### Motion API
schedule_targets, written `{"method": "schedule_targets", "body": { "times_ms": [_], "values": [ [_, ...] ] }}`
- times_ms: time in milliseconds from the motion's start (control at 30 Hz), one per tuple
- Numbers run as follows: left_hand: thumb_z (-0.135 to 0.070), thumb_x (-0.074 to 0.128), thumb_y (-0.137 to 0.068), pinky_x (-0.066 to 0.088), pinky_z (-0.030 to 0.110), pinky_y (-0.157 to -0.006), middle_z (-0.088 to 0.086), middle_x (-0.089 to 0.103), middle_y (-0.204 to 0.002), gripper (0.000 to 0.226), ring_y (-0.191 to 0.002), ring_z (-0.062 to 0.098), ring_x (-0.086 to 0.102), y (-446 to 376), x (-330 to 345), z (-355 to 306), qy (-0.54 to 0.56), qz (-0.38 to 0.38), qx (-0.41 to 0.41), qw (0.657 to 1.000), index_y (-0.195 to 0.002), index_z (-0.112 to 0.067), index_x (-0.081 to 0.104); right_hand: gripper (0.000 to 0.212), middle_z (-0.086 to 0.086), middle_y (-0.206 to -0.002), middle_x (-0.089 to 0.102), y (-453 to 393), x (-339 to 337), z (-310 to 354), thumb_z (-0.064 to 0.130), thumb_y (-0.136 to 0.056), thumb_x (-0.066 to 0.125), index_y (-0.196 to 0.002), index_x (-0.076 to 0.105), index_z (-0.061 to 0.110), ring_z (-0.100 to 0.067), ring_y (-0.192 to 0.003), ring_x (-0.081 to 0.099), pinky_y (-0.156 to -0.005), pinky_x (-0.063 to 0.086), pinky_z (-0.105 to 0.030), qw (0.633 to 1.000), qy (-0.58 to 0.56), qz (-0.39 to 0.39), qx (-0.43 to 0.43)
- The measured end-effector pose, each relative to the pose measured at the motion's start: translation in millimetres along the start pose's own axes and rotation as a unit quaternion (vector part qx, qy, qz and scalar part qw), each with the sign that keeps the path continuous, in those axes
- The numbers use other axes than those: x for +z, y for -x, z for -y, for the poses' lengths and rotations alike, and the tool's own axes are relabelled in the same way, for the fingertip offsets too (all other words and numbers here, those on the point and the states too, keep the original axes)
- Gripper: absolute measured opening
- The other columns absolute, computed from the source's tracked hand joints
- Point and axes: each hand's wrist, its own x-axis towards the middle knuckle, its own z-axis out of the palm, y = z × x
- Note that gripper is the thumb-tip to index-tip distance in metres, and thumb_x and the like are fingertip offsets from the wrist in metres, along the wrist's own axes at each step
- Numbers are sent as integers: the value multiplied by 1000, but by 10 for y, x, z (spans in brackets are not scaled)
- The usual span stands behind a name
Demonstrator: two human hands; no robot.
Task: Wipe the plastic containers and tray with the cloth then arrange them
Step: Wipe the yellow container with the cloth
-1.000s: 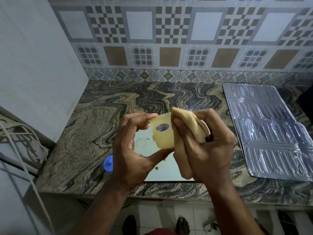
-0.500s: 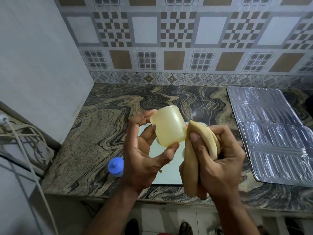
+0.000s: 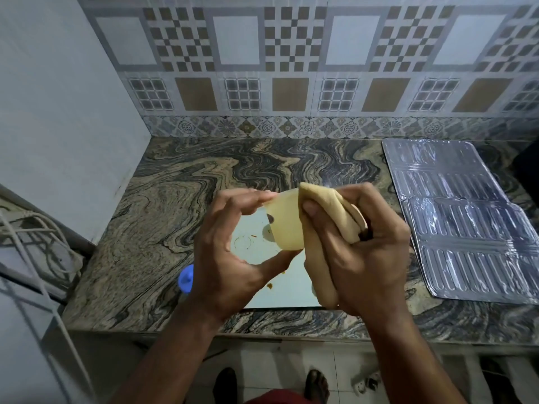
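A person's left hand [image 3: 230, 255] pinches a small pale-yellow plastic container [image 3: 285, 223] between fingertips and thumb while the right hand [image 3: 367, 252], fingers curled round a bunched tan cloth [image 3: 332, 211], presses the cloth against the container's side. Half a second ago the cloth was clear of the container, held just beside it; now it is back in contact, and the container has been turned in the fingers, which suggests another face is being wiped and this piece is not yet finished.

Directly below the container, on the swirled marble counter [image 3: 180, 205], lies the pale tray [image 3: 280, 290], marked with brown rings and specks (apparently not yet wiped). A blue-capped container [image 3: 185, 279] sits just left of the tray, partly hidden by the left wrist. Well to the right of the tray lies a ribbed foil sheet [image 3: 466, 223]. Patterned wall tiles [image 3: 291, 68] rise behind the counter, a white wire rack [image 3: 32, 237] stands far left of the tray, and the person's feet show on the floor beneath.
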Motion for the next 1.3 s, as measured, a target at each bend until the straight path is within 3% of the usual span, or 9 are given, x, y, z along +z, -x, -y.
{"method": "schedule_targets", "body": {
  "times_ms": [133, 233, 367, 567, 700, 867, 1067, 1200, 1300],
  "values": [
    [-21, 100, -65, 55, 50, -92, 8, 62, -120, 73, -112, 33, 63, 38, 15, 35, 40, 1, -6, 999, -126, -14, 62, 18, 2, -75, 71, -116, 2, -24, 21, -91, 84, -88, 69, 11, -13, -64, 62, -57, 52, -35, 998, -42, -13, 45],
    [-24, 98, -66, 55, 52, -97, 17, 63, -122, 73, -113, 36, 64, 133, 60, 38, 141, -25, -72, 987, -125, -16, 56, 19, -6, -76, 70, -150, -36, -117, 20, -93, 83, -89, 68, 9, -28, -65, 62, -58, 52, -42, 997, -36, -19, 65],
    [-21, 90, -66, 57, 52, -95, 19, 59, -130, 72, -114, 31, 67, 126, 118, -9, 208, -64, -127, 968, -127, -19, 50, 15, 8, -69, 61, 6, -79, -85, 17, -94, 78, -89, 64, 16, -5, -58, 53, -54, 46, -21, 995, -74, -35, 53],
    [-9, 86, -72, 54, 67, -97, 11, 52, -137, 75, -125, 44, 62, 116, 180, -57, 299, -33, -127, 945, -136, -26, 50, 11, -3, -76, 70, 259, 20, -11, 18, -92, 75, -96, 67, 25, -5, -58, 65, -56, 50, -17, 993, -109, -44, 20],
    [-18, 94, -69, 52, 66, -101, 11, 62, -135, 73, -123, 37, 65, 81, 162, 1, 243, -41, -147, 958, -132, -21, 56, 15, 6, -86, 74, 226, -10, -40, 16, -92, 78, -98, 69, 27, -7, -71, 68, -66, 52, -20, 996, -76, -47, 10],
    [-41, 93, -69, 53, 37, -97, 3, 60, -130, 73, -120, 26, 62, 44, 98, 42, 73, -42, -81, 993, -131, -25, 57, 11, 2, -79, 72, 186, -81, -58, 23, -93, 80, -94, 69, 20, -21, -62, 68, -56, 53, -39, 999, -31, -32, -3],
    [-31, 97, -66, 55, 51, -96, 10, 60, -122, 73, -115, 38, 64, 75, 106, 45, 133, -31, -47, 990, -127, -21, 58, 16, 5, -76, 71, -6, -12, 65, 27, -91, 83, -90, 72, 15, -9, -65, 65, -57, 51, -30, 999, -24, -9, 29],
    [-19, 100, -61, 55, 50, -100, 20, 63, -122, 77, -115, 36, 66, 116, 109, 44, 183, -28, -90, 979, -124, -15, 56, 17, -2, -78, 73, -182, -25, -62, 20, -91, 84, -89, 70, 11, -22, -67, 65, -57, 52, -33, 997, -34, 5, 71],
    [-19, 97, -63, 55, 54, -99, 22, 65, -124, 75, -115, 36, 66, 114, 137, 19, 228, -37, -126, 965, -123, -11, 52, 14, 1, -74, 71, -174, -33, -107, 17, -93, 81, -90, 69, 9, -10, -64, 61, -58, 50, -27, 994, -62, 0, 93]
  ]
}}
